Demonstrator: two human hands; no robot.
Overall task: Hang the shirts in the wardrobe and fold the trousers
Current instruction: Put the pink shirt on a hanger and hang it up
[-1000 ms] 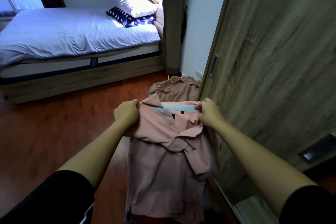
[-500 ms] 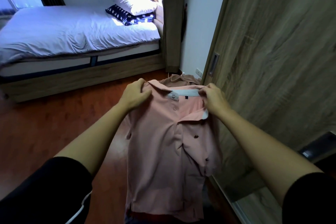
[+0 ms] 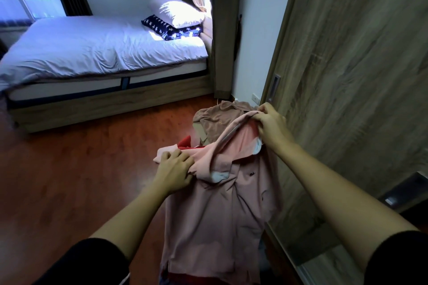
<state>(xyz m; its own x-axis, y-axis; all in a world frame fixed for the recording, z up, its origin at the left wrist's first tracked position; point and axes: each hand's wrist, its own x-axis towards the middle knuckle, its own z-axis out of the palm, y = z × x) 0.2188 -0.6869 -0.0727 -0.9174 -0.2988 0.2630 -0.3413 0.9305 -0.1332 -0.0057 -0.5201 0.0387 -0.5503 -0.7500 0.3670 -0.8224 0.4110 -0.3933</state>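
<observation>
A pink polo shirt (image 3: 215,215) hangs in front of me, its body dropping toward the floor. My left hand (image 3: 174,169) grips the shirt's near shoulder, low and to the left. My right hand (image 3: 269,122) pinches the collar higher up, close to the wardrobe door (image 3: 347,76). The collar is twisted and its pale lining shows. A brown shirt (image 3: 215,120) and a red garment (image 3: 185,142) lie in a heap on the floor behind the pink shirt. No hanger is in sight.
The wooden sliding wardrobe door fills the right side, with a recessed handle (image 3: 274,88). A low bed (image 3: 99,53) with white bedding and pillows stands at the back left. Dark curtains (image 3: 223,30) hang by the wall. Wooden floor (image 3: 76,169) spreads left.
My left hand has dropped lower and toward me with its side of the shirt, while my right hand stayed high. The shirt now hangs slanted, uncovering the clothes heap behind it.
</observation>
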